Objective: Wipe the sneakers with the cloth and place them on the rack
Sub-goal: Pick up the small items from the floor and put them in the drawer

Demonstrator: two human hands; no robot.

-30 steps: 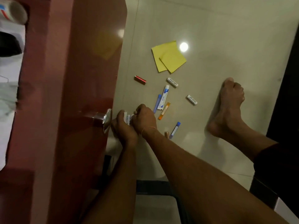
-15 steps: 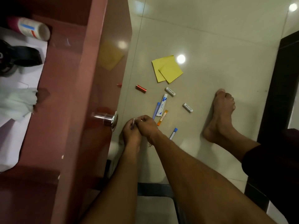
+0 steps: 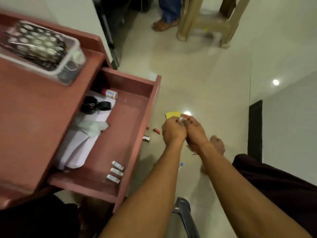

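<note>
No sneaker or rack shows in the head view. A crumpled white cloth (image 3: 91, 126) lies on white paper inside the open reddish drawer (image 3: 155, 93). My left hand (image 3: 172, 132) and my right hand (image 3: 195, 130) are raised together above the floor, right of the drawer. Their fingertips pinch a small white tube (image 3: 181, 119) between them; most of it is hidden by the fingers.
Three white tubes (image 3: 116, 172) lie in the drawer's near corner. A clear plastic box (image 3: 42, 48) stands on the cabinet top. Yellow notes (image 3: 172, 114), a red tube (image 3: 157, 130) and my bare foot (image 3: 217, 145) are on the tiled floor. Chair legs (image 3: 205, 23) and another person's foot (image 3: 163, 24) are farther off.
My hands lifted from the floor, staying together on the small white item. The view swung up and left, so the drawer's inside and the far floor now show.
</note>
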